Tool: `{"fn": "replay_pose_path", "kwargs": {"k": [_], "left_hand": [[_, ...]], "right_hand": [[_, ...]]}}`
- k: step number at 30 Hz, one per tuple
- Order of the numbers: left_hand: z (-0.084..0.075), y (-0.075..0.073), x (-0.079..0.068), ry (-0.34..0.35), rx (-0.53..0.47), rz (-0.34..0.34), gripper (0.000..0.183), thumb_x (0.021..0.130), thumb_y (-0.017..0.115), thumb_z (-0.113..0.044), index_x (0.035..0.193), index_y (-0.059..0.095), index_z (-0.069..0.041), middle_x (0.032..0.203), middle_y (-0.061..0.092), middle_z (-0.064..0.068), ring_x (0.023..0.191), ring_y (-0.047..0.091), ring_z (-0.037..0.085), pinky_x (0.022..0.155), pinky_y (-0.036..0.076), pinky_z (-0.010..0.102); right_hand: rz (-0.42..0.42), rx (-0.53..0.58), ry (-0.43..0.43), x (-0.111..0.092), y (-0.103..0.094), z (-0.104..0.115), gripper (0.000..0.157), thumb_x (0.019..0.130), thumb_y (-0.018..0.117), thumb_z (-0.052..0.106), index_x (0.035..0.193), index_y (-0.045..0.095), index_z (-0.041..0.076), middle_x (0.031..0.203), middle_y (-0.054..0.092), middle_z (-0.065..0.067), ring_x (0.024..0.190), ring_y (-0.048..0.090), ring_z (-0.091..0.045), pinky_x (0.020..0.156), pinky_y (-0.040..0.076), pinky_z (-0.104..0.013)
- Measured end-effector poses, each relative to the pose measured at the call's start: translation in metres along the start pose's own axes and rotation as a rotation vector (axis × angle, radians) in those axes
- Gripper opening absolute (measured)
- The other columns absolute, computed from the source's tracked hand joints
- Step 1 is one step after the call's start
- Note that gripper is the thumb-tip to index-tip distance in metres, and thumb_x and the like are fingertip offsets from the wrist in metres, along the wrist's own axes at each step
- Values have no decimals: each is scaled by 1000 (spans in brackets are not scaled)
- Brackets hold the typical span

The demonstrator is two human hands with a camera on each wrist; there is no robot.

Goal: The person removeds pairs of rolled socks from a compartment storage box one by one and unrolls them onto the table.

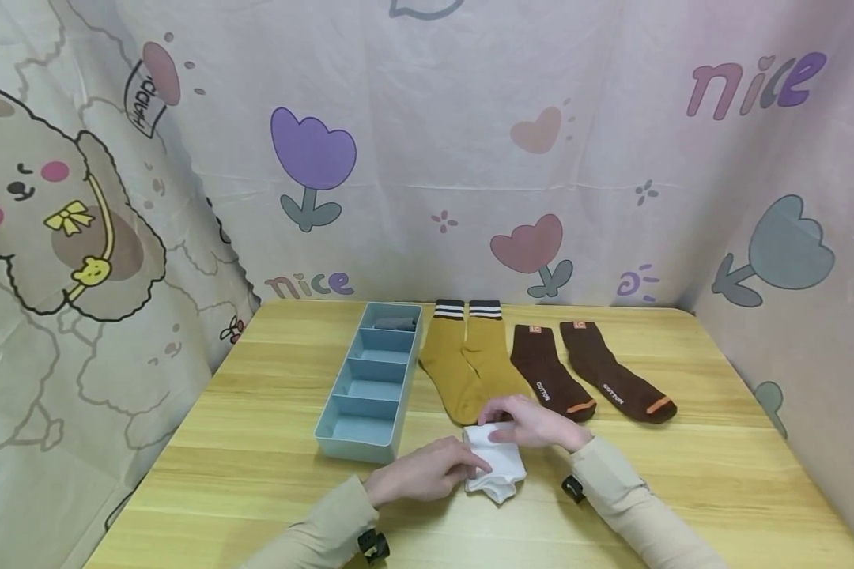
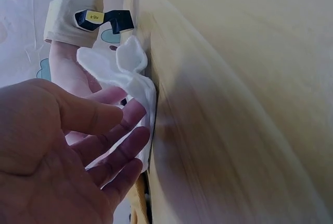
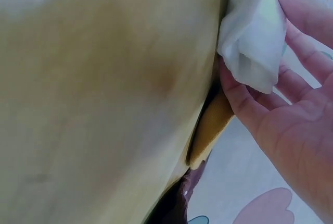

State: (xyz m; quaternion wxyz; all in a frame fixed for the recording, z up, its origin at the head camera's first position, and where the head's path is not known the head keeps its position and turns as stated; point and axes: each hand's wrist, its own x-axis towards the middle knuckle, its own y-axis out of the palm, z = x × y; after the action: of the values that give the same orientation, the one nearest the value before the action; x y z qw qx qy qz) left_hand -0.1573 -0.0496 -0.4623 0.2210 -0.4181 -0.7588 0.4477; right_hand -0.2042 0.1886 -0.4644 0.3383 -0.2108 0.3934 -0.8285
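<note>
The white cloth (image 1: 501, 462) lies on the wooden surface (image 1: 242, 466), close to the toes of the mustard socks (image 1: 455, 379); I can't tell if it touches them; it may be a pair of short socks, but it is too bunched up to be sure. The right hand (image 1: 534, 425) holds the far end of the cloth, with its thumb on top and its fingers bent round the edge; the left hand (image 1: 427, 472) is loose and partly open, its fingers a little bent, and its fingertips rest on the cloth without a tight grip.

The step in hand looks like folding the cloth up small; it seems partly done, for the far part looks flat and neat, while the near end has loose, floppy bits. The next move seems to call for the left hand to press the near end down, while the right hand brings the far edge over; soft cloth like this could spring open, so a firm press would help.

The blue-grey tray (image 1: 356, 452) sits to the left, with a dark grey thing (image 1: 394, 324) in its far compartment; the brown socks (image 1: 541, 363) lie flat to the right of the mustard socks, and both pairs look not yet folded.
</note>
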Motion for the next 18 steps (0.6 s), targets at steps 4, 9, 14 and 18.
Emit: {"fn": "replay_pose_path", "kwargs": {"k": [4,9,14,18], "left_hand": [[1,2,-1,-9,43,1,31,95,61,-5,118,76,-21,103,72,-9,99,58,0,95,47,18],[2,2,-3,-35,54,-1,26,94,62,-5,109,79,-18,101,72,-9,98,58,0,95,47,17],[3,0,-4,-57,19,-14,27,88,62,1,93,82,-18,91,69,-11,89,55,-1,87,46,14],[3,-1,-4,-45,7,-16,32,84,60,6,86,81,-17,92,70,-11,90,55,-2,88,46,15]], "right_hand": [[-19,5,-58,2,3,0,12,93,66,6,105,66,9,100,72,-3,92,65,-10,84,56,-25],[-34,-31,-60,2,6,-2,11,96,62,6,103,70,10,101,72,-3,94,64,-10,84,55,-25],[-48,-68,-51,1,5,-4,12,97,63,10,99,75,10,95,71,-1,87,62,-5,77,52,-21],[-39,-59,-34,2,5,-4,15,97,66,20,96,77,11,88,69,4,80,57,-1,70,48,-17]]}}
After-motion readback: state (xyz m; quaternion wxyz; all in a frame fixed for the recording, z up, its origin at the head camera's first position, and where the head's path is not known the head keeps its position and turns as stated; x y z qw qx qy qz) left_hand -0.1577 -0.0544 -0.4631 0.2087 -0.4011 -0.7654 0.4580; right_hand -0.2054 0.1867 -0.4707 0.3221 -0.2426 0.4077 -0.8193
